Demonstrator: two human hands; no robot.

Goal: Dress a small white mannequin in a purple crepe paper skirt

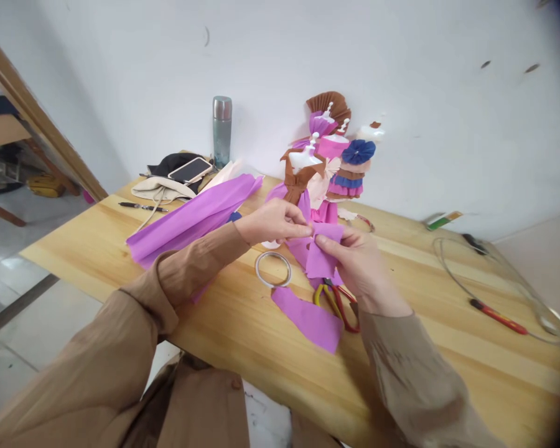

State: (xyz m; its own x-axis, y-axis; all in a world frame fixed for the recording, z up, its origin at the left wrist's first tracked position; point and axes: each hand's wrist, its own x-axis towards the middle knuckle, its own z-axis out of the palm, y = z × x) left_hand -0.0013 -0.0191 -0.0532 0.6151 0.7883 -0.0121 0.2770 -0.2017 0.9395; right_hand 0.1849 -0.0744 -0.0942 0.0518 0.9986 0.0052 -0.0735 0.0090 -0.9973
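Observation:
My left hand (274, 221) and my right hand (361, 264) meet above the wooden table (448, 367), both pinching a small piece of purple crepe paper (323, 250). The left fingers grip its top edge; the right thumb and fingers hold its lower right side. Under the hands lie a roll of clear tape (273, 269), scissors with red and yellow handles (336, 302) and a flat purple paper strip (308, 318). A long folded sheet of purple crepe paper (191, 218) lies to the left.
Several small mannequins in paper dresses (329, 155) stand by the wall. A metal flask (222, 129), a phone (190, 169) on a bag, and a pen (142, 206) are at the back left. A red-handled tool (497, 315) and looped wire (504, 274) lie right.

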